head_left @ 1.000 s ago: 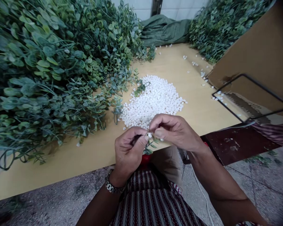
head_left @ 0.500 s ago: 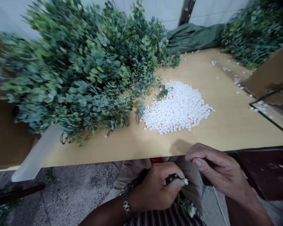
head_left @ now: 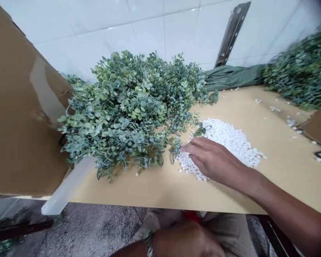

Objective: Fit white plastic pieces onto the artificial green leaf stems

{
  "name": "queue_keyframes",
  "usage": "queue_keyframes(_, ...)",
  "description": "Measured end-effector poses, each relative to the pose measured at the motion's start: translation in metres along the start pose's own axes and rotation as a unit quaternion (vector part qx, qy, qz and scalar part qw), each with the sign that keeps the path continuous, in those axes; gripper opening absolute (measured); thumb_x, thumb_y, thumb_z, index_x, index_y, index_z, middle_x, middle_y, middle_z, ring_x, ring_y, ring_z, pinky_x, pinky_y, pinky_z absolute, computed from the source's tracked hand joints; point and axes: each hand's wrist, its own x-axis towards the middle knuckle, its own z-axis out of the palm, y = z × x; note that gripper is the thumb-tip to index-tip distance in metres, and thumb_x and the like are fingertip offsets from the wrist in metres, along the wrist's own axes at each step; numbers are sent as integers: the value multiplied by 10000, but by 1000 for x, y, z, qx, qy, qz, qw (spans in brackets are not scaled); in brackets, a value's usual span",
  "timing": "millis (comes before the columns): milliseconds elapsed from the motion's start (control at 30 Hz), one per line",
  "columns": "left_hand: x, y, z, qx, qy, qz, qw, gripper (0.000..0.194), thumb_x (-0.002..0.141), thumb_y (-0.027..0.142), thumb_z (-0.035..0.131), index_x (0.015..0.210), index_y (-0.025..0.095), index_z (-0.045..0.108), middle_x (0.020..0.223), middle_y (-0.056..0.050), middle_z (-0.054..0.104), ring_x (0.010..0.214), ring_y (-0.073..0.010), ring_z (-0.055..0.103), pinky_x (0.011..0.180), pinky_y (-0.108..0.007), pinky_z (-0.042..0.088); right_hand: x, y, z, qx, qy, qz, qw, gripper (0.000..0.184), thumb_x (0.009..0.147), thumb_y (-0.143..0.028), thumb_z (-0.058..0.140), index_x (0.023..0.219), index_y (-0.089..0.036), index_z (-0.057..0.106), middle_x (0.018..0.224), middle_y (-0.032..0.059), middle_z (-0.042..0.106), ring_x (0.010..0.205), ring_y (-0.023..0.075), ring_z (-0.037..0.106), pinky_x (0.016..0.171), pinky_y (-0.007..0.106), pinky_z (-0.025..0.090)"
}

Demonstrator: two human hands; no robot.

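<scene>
My right hand reaches across the tan tabletop and rests on the near left edge of a pile of small white beads, its fingers stretched toward the heap of green leafy sprigs. Nothing shows between those fingers. My left hand sits low at the bottom edge below the table, blurred, with a wristwatch on the wrist; its fingers cannot be made out.
A brown cardboard panel stands at the left. A second heap of green sprigs and a folded green cloth lie at the back right. Stray white beads dot the right side. White tiled wall behind.
My right hand has left the left hand and moved up and forward onto the white bead pile. The left hand dropped lower toward the lap. The view tilted upward.
</scene>
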Motion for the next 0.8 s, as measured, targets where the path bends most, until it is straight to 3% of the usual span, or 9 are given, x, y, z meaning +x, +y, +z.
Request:
queue_keyframes(67, -12, 23, -24, 92, -47, 70, 992, 200, 935, 327, 397, 866, 230, 558, 1025, -40, 693, 984, -171, 636, 918, -235, 479, 21, 8, 6, -50, -43, -45, 997, 354, 812, 19, 427, 1006, -182, 645, 910, 98, 600, 806, 212, 553, 667, 312, 427)
queue_keyframes(100, -16, 34, -39, 180, -6, 65, 982, 199, 937, 299, 380, 872, 225, 552, 1006, -46, 696, 972, -179, 626, 945, -264, 455, 29, 10, 10, -69, -59, -65, 994, 368, 791, 39, 439, 981, -193, 651, 950, 100, 595, 827, 212, 550, 674, 311, 421)
queue_keyframes(200, -19, 58, -80, 434, 107, -63, 892, 142, 892, 191, 425, 878, 166, 565, 1011, -102, 658, 1048, -239, 561, 1021, -403, 363, 49, 15, 22, -97, -68, -113, 987, 292, 765, 32, 488, 812, -204, 652, 954, 83, 602, 827, 213, 552, 686, 321, 421)
queue_keyframes(300, -23, 53, -104, 552, 128, -128, 814, 101, 851, 158, 472, 809, 145, 562, 920, -92, 628, 1005, -228, 552, 1044, -443, 314, 60, 22, 33, -115, -36, -159, 980, 285, 725, 45, 486, 715, -207, 618, 931, 73, 631, 782, 220, 572, 653, 335, 441)
queue_keyframes(433, -31, 24, -109, 559, 139, -121, 809, 141, 868, 254, 489, 803, 162, 575, 884, -56, 639, 1023, -202, 549, 1043, -405, 324, 60, 44, 34, -142, 78, -202, 966, 391, 661, 70, 451, 825, -231, 640, 1036, 84, 664, 807, 251, 612, 651, 385, 480)
queue_keyframes(567, -27, 29, -99, 431, 269, -77, 858, 164, 854, 265, 460, 907, 208, 605, 998, -84, 671, 1024, -208, 571, 951, -367, 413, 43, 67, 26, -116, 175, -217, 953, 362, 787, -96, 487, 1041, -302, 642, 1077, 114, 673, 920, 292, 641, 789, 451, 501)
queue_keyframes(667, -10, 48, -93, 162, 441, -72, 880, 221, 824, 358, 494, 891, 193, 623, 881, -124, 665, 838, -225, 604, 761, -357, 474, 21, 66, 24, -79, 176, -170, 966, 462, 802, -212, 492, 1217, -403, 557, 1149, 94, 659, 999, 339, 637, 829, 488, 496)
queue_keyframes(733, 4, 56, -92, -90, 443, -81, 888, 340, 792, 478, 523, 779, 153, 622, 718, -91, 618, 665, -185, 571, 655, -326, 456, 5, 51, 25, -72, 216, -163, 960, 530, 815, -244, 456, 1282, -494, 464, 1130, 57, 674, 1008, 349, 636, 770, 479, 510)
queue_keyframes(800, 17, 58, -90, -307, 403, -72, 860, 431, 701, 553, 589, 656, 125, 604, 603, -55, 558, 535, -133, 508, 569, -277, 417, -10, 28, 24, -60, 268, -181, 944, 579, 835, -179, 418, 1347, -450, 408, 1083, 64, 694, 979, 311, 655, 805, 460, 517)
